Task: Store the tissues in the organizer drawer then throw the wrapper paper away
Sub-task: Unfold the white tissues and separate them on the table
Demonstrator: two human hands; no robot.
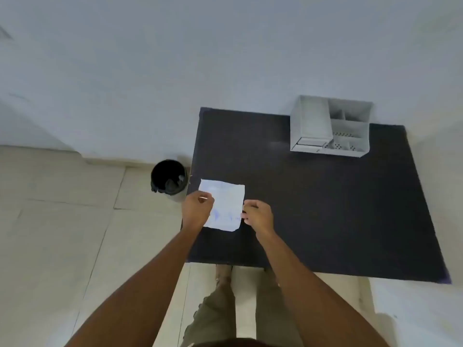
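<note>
So the black bin [169,178] sits on the floor just left of the dark desk [325,209], right by its left edge. Next to that, near the desk's front-left corner, the white tissue pack [226,201] with faint blue print lies flat. The left hand [198,209] has its grip pinched on the pack's left edge, and the right hand [258,216] is pinching the right edge. Way over at the desk's back-right sits the grey organizer [330,126], drawer looking closed.
</note>
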